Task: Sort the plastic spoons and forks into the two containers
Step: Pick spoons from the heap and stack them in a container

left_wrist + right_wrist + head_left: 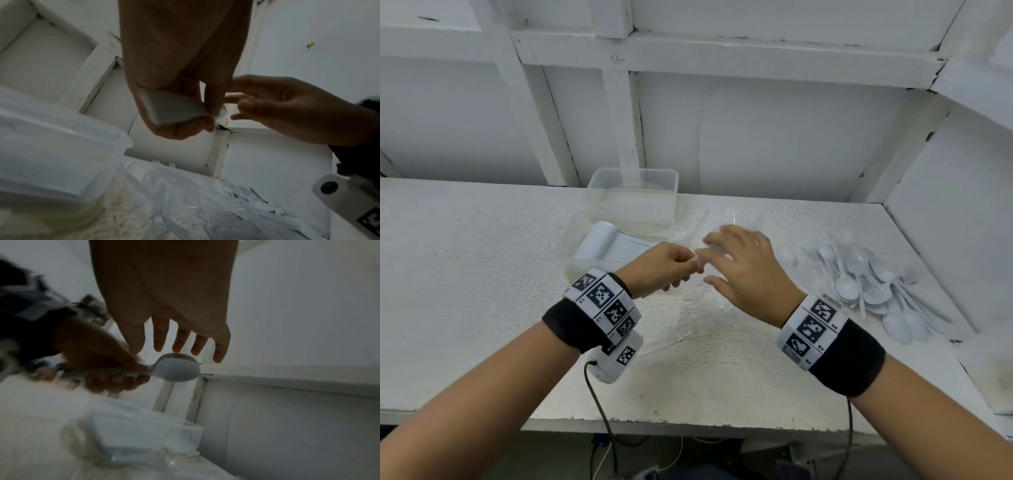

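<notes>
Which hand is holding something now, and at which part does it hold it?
The left hand grips a stack of white plastic spoons by the handles; the bowls stick out. The right hand is spread open, holding nothing.

- Right hand (164,293): fingers spread and straight, holding nothing.
- Left hand (98,356): fingers curled round a white plastic spoon (177,368), bowl just below the right fingertips.
- Clear container (144,438): below, blurred.

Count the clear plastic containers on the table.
2: the near container, holding stacked white cutlery, left of the left hand; the far container, directly behind it by the wall.
</notes>
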